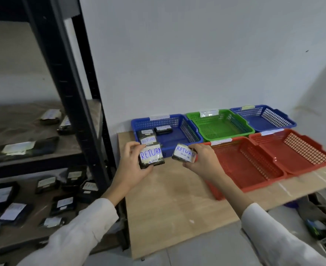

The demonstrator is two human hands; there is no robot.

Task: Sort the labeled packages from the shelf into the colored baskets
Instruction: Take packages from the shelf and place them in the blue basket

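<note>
Two RETURN packages, one pinched in the left hand [133,160], one in the right hand [202,160], hovering by the near-left blue basket [189,131]. Honestly, a loose pinch could drop either onto the table [168,198].

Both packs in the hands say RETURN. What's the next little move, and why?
Likely move the left hand forward and drop the left package into the left blue basket just behind it. The labelled package already there seems to read RETURN too; the right package, in the right hand, could follow.
</note>
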